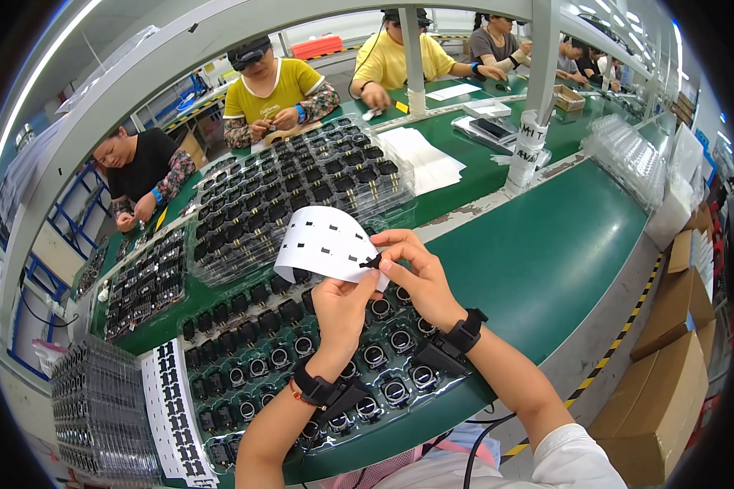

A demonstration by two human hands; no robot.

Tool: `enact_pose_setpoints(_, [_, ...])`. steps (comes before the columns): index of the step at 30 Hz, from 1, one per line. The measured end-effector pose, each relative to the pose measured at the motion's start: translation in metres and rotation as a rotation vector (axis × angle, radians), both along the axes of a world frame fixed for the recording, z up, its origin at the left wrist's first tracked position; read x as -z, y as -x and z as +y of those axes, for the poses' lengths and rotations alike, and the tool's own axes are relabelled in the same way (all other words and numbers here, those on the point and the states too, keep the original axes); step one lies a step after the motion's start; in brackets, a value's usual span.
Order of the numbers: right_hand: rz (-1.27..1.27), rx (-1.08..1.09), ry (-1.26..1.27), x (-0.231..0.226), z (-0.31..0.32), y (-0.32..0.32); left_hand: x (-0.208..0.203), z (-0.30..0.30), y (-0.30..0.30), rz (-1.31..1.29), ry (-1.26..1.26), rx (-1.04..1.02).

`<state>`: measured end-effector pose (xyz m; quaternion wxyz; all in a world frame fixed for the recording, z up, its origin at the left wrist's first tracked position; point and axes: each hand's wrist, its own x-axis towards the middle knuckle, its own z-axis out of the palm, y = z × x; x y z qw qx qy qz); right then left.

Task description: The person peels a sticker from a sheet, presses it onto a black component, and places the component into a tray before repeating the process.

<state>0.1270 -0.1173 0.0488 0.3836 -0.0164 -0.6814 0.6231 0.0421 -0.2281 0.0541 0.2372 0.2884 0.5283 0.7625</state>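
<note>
A curved white sheet (316, 236) with small black adhesive pieces in rows is raised over the trays. My left hand (342, 314) is closed on its lower edge. At the sheet's right corner, my right hand (420, 281) pinches a small black piece (372, 262), which seems to touch the sheet. Beneath both hands lies a clear plastic tray (298, 383) with rows of black parts, many bearing a round ring. Black bands with dark boxes sit on both wrists.
Stacked trays of black parts (302, 175) stand beyond my hands. More stacked trays (98, 407) and a sheet of black pieces (175, 416) are at left. A metal post (538, 98) rises from the green bench. Cardboard boxes (661, 399) stand at right. Several co-workers sit opposite.
</note>
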Motion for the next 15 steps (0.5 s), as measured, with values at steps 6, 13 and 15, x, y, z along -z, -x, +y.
enact_pose_setpoints(6, [-0.017,-0.13,0.204,-0.0035,-0.0024,0.0001,-0.0003,-0.001,0.0006,0.029,0.007,-0.033])
enact_pose_setpoints(13, [-0.036,-0.176,0.273,-0.0035,-0.0015,0.0014,-0.0049,-0.0011,-0.0021,0.04,0.02,-0.057])
enact_pose_setpoints(15, [-0.042,-0.186,0.31,-0.0021,-0.001,0.002,-0.005,-0.0008,-0.0021,0.035,0.019,-0.063])
